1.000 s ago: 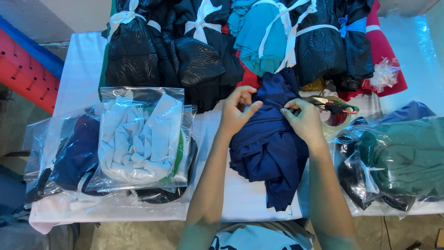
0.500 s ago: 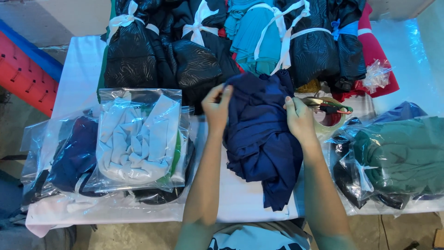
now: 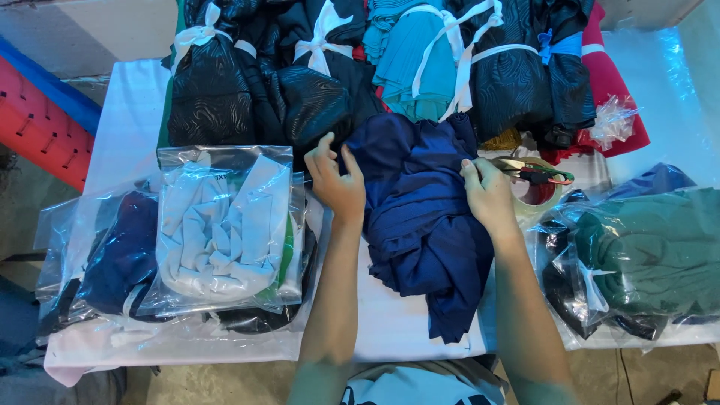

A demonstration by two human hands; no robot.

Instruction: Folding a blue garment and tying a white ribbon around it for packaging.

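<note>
A crumpled navy blue garment lies on the white table in front of me. My left hand grips its left edge near the top, fingers curled into the cloth. My right hand pinches the garment's right edge. The two hands hold the cloth spread between them.
A clear bag with a pale folded garment lies left, over a bagged dark blue one. Tied bundles of black and teal cloth fill the back. A tape roll and a bagged green garment sit right.
Both hands have moved apart, the left one leftward, and the navy garment has been pulled wider and flatter between them.
</note>
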